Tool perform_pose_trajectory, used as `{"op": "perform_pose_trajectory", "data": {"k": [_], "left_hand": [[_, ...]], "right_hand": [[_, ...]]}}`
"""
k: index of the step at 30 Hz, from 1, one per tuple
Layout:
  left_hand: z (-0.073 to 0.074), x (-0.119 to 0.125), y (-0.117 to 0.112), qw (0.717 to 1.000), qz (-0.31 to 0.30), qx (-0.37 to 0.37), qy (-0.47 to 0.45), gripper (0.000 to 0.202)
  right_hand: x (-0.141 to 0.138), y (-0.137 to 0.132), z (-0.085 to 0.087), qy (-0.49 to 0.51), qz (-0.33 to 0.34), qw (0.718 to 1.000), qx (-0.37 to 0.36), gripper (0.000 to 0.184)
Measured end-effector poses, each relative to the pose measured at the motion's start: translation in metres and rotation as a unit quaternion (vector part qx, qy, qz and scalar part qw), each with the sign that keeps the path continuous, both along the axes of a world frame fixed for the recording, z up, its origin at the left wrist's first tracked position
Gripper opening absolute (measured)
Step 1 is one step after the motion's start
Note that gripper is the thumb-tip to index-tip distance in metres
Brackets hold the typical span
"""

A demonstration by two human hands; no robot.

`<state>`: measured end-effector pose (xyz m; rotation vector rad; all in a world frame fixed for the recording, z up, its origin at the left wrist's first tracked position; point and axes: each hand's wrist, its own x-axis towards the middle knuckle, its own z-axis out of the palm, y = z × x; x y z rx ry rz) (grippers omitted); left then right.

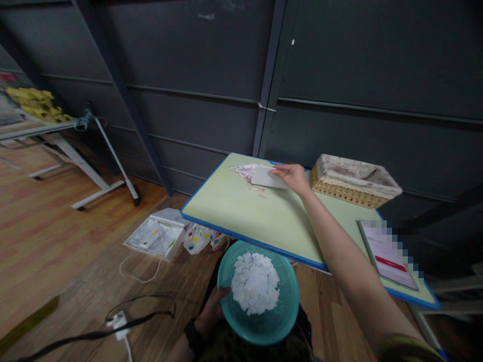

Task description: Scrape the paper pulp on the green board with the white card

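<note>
My right hand (293,177) pinches a flat white card (266,178) by its right end, over the far part of the yellow-green table (249,216) with a blue edge. At the card's left side lies a small heap of white and pinkish paper scraps (245,170). Below the table's front edge, my left hand (214,307) grips the rim of a round teal plastic basket (287,314) above my lap. White torn pieces (255,283), seemingly paper, are piled inside it. The left fingertips are partly hidden by the basket.
A lined wicker basket (350,188) and a tablet-like device (388,259) sit on the table's right half. On the floor at left are an open white box (154,235), plastic bags (198,238) and a power strip (118,323) with cables. Dark wall panels (196,55) stand behind.
</note>
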<state>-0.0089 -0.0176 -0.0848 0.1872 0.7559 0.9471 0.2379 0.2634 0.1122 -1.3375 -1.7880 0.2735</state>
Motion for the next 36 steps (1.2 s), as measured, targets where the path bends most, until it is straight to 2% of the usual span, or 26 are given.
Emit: {"op": "perform_pose_trajectory", "data": {"k": [4, 10, 15, 21, 29, 33, 36], "left_hand": [[0.000, -0.005, 0.001, 0.999, 0.009, 0.013, 0.034, 0.075], [-0.003, -0.010, 0.001, 0.999, 0.004, 0.013, 0.043, 0.074], [-0.001, -0.012, 0.003, 0.998, 0.019, -0.010, 0.055, 0.075], [0.003, -0.015, 0.004, 0.998, 0.041, -0.019, 0.043, 0.084], [0.004, -0.024, 0.005, 0.998, 0.033, -0.033, 0.045, 0.077], [0.004, -0.026, 0.005, 0.999, 0.032, -0.028, 0.030, 0.075], [0.005, -0.025, 0.005, 0.998, 0.035, -0.034, 0.033, 0.074]], "right_hand": [[-0.006, -0.002, -0.001, -0.020, 0.020, 1.000, -0.001, 0.018], [-0.009, -0.006, 0.002, -0.015, 0.008, 1.000, 0.006, 0.020], [-0.010, -0.006, 0.002, -0.039, 0.060, 0.997, 0.001, 0.018], [0.001, -0.007, 0.008, -0.020, -0.021, 0.999, 0.018, 0.021], [-0.009, -0.010, 0.006, -0.044, 0.042, 0.998, 0.000, 0.020], [-0.013, -0.012, 0.008, -0.006, 0.015, 1.000, 0.012, 0.021], [-0.013, -0.013, 0.008, -0.018, 0.009, 1.000, 0.022, 0.021]]}}
